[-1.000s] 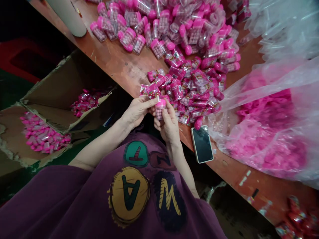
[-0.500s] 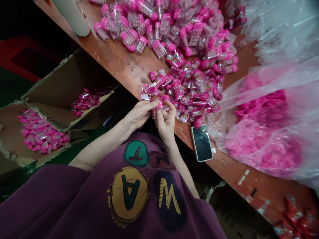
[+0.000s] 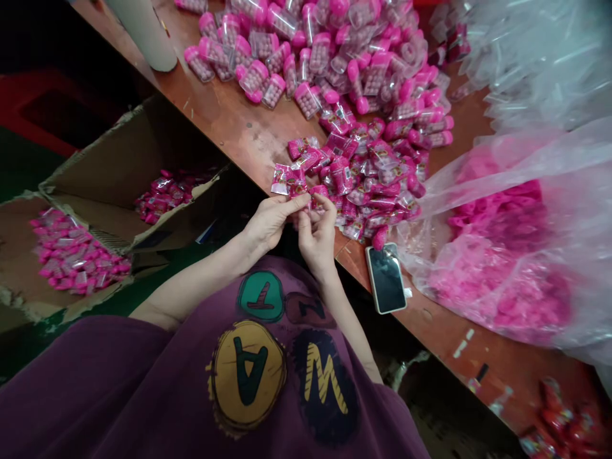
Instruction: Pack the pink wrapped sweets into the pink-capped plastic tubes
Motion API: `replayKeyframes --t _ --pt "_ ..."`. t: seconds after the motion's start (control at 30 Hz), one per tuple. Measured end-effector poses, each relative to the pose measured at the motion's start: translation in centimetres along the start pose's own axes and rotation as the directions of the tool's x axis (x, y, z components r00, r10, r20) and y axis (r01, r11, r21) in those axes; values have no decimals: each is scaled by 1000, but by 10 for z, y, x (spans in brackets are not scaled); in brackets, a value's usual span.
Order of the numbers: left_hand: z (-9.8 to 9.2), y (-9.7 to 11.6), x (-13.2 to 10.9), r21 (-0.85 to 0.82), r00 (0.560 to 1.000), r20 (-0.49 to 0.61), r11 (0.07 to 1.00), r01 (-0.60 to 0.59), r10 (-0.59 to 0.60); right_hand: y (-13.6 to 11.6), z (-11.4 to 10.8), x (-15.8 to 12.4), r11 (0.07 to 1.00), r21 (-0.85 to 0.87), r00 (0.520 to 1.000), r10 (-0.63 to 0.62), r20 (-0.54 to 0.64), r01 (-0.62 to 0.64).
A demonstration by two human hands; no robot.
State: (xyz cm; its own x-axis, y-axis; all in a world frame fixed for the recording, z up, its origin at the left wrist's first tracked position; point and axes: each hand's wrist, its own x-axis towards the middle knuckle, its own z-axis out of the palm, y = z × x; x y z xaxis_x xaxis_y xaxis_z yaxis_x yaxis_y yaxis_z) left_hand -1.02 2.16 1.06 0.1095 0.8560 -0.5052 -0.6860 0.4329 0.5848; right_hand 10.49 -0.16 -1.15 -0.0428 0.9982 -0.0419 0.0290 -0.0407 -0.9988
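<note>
Between my hands, at the table's front edge, is a small clear candy jar [image 3: 312, 207] with pink contents, mostly covered by fingers. My left hand [image 3: 271, 221] is closed on it from the left, thumb stretched along the top. From the right, my right hand [image 3: 319, 239] pinches the same jar with bent fingers and thumb. Just beyond my fingertips lies a heap of pink printed candy packets [image 3: 368, 166]. Behind these is a large pile of clear jars with pink lids [image 3: 320, 54], filled with small pink balls.
A phone [image 3: 386, 278] lies near the table edge, beside a clear plastic bag [image 3: 507, 268] of pink pieces. Clear empty containers [image 3: 540, 57] are heaped at the back right. Left and below stand cardboard boxes [image 3: 95, 159] with pink items. Red packets [image 3: 559, 414] sit bottom right.
My fingers have closed further over the jar, so its pink lid shows less now. Both hands stay in nearly the same place. The view has shifted slightly.
</note>
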Motion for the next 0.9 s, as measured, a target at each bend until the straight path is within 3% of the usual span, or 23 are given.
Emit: replayKeyframes --t 0.13,0.23,0.37,0.5,0.7,0.9 --pt "-6 -5 -2 -21 998 49 999 39 -38 -2 4 1 932 308 982 177 72 -190" --pt "-11 -8 -4 -10 993 105 998 59 -58 -3 4 2 888 380 966 236 106 -259" --pt "-11 -3 -5 87 990 113 994 69 -79 -3 -1 2 894 379 970 199 140 -238" --pt "-7 2 -5 170 994 84 984 54 -69 -2 -9 0 941 265 958 146 245 -211" --pt "-5 -4 -6 200 999 42 980 17 -26 9 -11 6 970 202 977 99 188 -137" --pt "-2 -6 -4 247 989 127 968 48 -81 18 -14 16 939 259 956 163 245 -227"
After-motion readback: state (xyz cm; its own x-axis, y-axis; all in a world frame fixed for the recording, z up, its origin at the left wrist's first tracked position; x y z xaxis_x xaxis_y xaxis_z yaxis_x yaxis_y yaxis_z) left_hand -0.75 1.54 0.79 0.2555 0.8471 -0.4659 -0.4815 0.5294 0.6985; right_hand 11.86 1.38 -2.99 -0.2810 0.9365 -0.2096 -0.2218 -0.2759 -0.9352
